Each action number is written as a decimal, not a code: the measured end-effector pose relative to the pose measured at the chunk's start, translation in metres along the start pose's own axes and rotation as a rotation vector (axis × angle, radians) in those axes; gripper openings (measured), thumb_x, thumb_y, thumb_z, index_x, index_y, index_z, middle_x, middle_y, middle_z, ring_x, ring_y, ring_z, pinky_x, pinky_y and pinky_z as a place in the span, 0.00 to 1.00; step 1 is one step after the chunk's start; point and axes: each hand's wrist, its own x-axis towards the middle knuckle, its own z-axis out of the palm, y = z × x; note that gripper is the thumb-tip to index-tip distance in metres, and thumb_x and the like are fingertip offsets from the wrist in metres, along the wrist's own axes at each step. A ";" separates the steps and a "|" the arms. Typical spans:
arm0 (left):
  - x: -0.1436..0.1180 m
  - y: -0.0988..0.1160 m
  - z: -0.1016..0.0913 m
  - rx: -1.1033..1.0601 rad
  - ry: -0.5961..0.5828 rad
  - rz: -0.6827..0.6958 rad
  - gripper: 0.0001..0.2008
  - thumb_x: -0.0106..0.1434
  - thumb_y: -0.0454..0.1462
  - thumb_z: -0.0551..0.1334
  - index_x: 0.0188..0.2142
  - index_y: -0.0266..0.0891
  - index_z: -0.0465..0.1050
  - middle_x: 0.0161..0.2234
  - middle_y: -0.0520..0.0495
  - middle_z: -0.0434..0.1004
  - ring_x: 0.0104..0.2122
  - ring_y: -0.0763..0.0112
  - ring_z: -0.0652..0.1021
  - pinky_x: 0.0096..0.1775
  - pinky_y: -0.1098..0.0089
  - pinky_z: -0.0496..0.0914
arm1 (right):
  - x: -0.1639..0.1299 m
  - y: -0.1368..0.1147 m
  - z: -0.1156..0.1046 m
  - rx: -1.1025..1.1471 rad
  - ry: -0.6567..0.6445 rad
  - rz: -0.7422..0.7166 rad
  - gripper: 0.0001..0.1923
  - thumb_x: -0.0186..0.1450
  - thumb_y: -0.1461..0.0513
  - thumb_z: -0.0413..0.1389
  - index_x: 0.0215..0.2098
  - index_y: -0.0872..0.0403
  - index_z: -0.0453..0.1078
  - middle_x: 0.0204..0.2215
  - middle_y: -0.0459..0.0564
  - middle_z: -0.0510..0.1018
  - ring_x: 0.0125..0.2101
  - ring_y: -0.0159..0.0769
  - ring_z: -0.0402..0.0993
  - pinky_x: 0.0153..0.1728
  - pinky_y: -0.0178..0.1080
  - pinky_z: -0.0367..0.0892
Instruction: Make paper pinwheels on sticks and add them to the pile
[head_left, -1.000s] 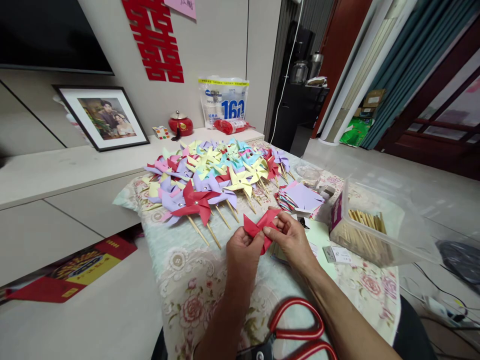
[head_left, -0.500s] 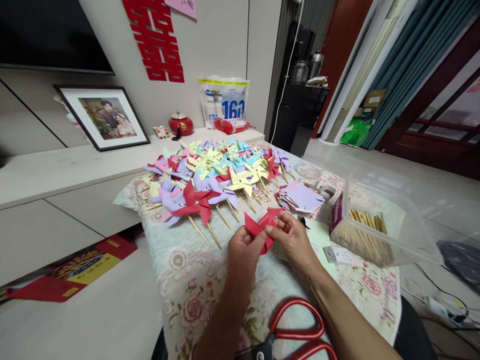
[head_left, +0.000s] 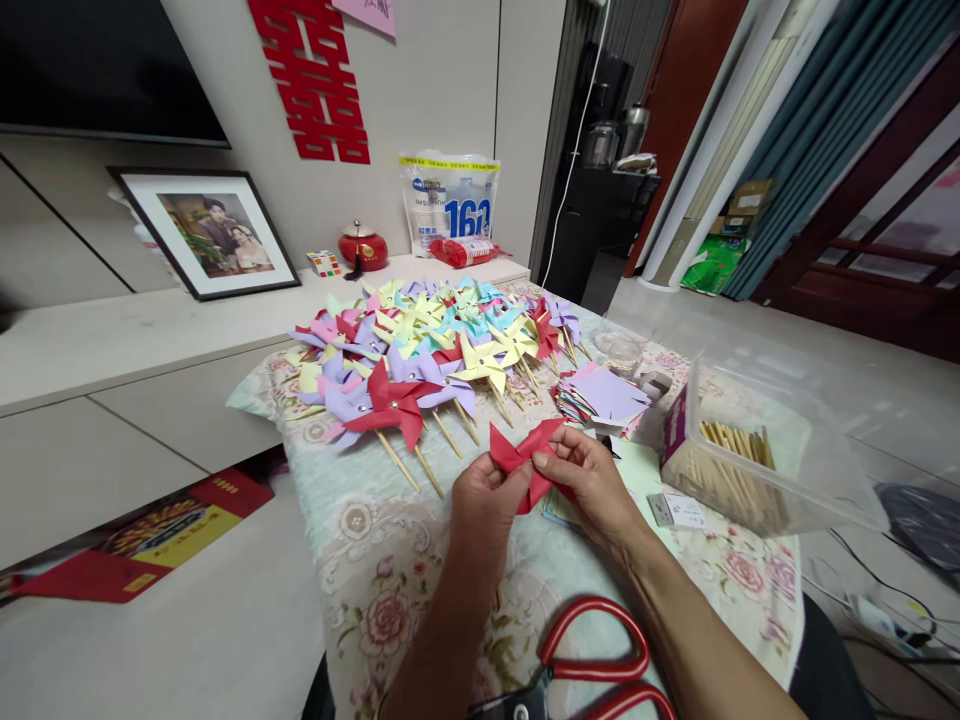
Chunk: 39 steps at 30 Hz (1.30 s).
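Note:
Between my two hands is a red paper pinwheel (head_left: 525, 452), its blades folded in toward the middle. My left hand (head_left: 486, 500) pinches it from the left, with the thumb near the centre. From the right, my right hand (head_left: 589, 478) grips it, thumb and fingertips pressed at the centre. Whether a pin sits under the thumbs is hidden. Beyond my hands lie many finished pinwheels (head_left: 420, 345) in red, purple, yellow and blue on wooden sticks. Scissors with red handles (head_left: 592, 665) rest on the cloth below my wrists.
A clear plastic bin (head_left: 750, 480) of wooden sticks (head_left: 739, 450) stands at the right. Near it are a small white box (head_left: 675, 510) and a stack of cut paper squares (head_left: 604, 393). The floral tablecloth (head_left: 382, 580) covers the table. Behind runs a low cabinet (head_left: 150, 340) with a framed photo (head_left: 214, 235).
Both hands stay nearly in place, still holding the red pinwheel. It has shifted very slightly, with a little more of its lower part showing. Nothing else has visibly moved.

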 end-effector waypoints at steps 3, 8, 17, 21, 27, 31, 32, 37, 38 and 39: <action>-0.002 0.003 0.001 -0.028 -0.009 -0.004 0.17 0.45 0.38 0.73 0.37 0.34 0.82 0.33 0.42 0.86 0.32 0.60 0.83 0.39 0.65 0.75 | -0.001 -0.002 -0.001 0.002 0.004 0.015 0.15 0.51 0.54 0.72 0.29 0.53 0.76 0.27 0.45 0.79 0.27 0.34 0.72 0.34 0.36 0.66; -0.006 0.009 0.003 -0.067 -0.031 -0.033 0.19 0.44 0.38 0.74 0.37 0.34 0.82 0.30 0.43 0.85 0.33 0.58 0.84 0.44 0.59 0.75 | -0.002 -0.003 -0.001 -0.001 -0.037 0.077 0.14 0.52 0.55 0.71 0.25 0.53 0.74 0.24 0.44 0.76 0.27 0.33 0.69 0.33 0.37 0.63; -0.007 0.011 -0.002 -0.039 -0.121 -0.080 0.17 0.46 0.39 0.75 0.36 0.33 0.81 0.30 0.44 0.84 0.32 0.59 0.82 0.40 0.62 0.74 | -0.001 0.002 -0.003 -0.049 -0.005 0.129 0.19 0.47 0.55 0.73 0.21 0.54 0.69 0.19 0.40 0.71 0.22 0.29 0.61 0.28 0.35 0.57; -0.007 0.015 -0.004 -0.056 -0.121 -0.072 0.11 0.51 0.40 0.72 0.30 0.36 0.78 0.26 0.49 0.81 0.26 0.69 0.78 0.33 0.70 0.71 | 0.001 0.004 -0.004 -0.027 -0.003 0.064 0.17 0.48 0.56 0.73 0.20 0.55 0.70 0.18 0.41 0.72 0.21 0.29 0.62 0.27 0.35 0.58; -0.007 0.036 -0.023 0.189 0.110 0.034 0.14 0.51 0.41 0.70 0.35 0.36 0.75 0.33 0.47 0.80 0.27 0.71 0.77 0.32 0.70 0.70 | 0.003 -0.002 -0.005 0.200 0.086 -0.073 0.13 0.46 0.60 0.73 0.20 0.55 0.74 0.19 0.42 0.76 0.21 0.27 0.64 0.26 0.32 0.62; -0.019 0.046 -0.043 0.560 0.146 0.101 0.11 0.54 0.40 0.68 0.35 0.38 0.74 0.22 0.54 0.73 0.23 0.72 0.71 0.30 0.71 0.65 | 0.004 -0.007 -0.007 0.283 0.091 -0.097 0.12 0.46 0.61 0.73 0.24 0.55 0.77 0.23 0.44 0.80 0.23 0.29 0.70 0.30 0.34 0.69; -0.023 0.046 -0.047 0.720 0.145 0.112 0.09 0.56 0.40 0.65 0.35 0.39 0.73 0.20 0.56 0.71 0.21 0.72 0.70 0.29 0.70 0.63 | 0.004 -0.008 -0.007 0.296 0.081 -0.100 0.11 0.46 0.61 0.73 0.26 0.55 0.78 0.24 0.45 0.81 0.23 0.29 0.71 0.31 0.34 0.69; -0.036 0.036 -0.048 1.377 0.157 0.167 0.03 0.61 0.33 0.60 0.36 0.40 0.73 0.30 0.49 0.78 0.32 0.63 0.78 0.35 0.66 0.63 | 0.003 -0.008 -0.007 0.326 0.010 -0.049 0.13 0.44 0.61 0.74 0.26 0.56 0.79 0.23 0.45 0.81 0.23 0.28 0.72 0.30 0.31 0.70; -0.036 0.033 -0.046 1.456 0.145 0.172 0.04 0.62 0.32 0.60 0.37 0.40 0.72 0.33 0.48 0.79 0.35 0.61 0.78 0.36 0.65 0.63 | 0.003 -0.007 -0.007 0.325 0.003 -0.040 0.13 0.44 0.61 0.74 0.26 0.57 0.79 0.23 0.45 0.81 0.23 0.27 0.72 0.29 0.30 0.70; -0.036 0.030 -0.044 1.525 0.133 0.175 0.04 0.62 0.32 0.60 0.38 0.39 0.72 0.35 0.46 0.80 0.37 0.60 0.79 0.37 0.65 0.63 | 0.003 -0.007 -0.007 0.322 -0.002 -0.035 0.13 0.44 0.61 0.74 0.26 0.57 0.79 0.23 0.45 0.81 0.23 0.27 0.72 0.29 0.30 0.70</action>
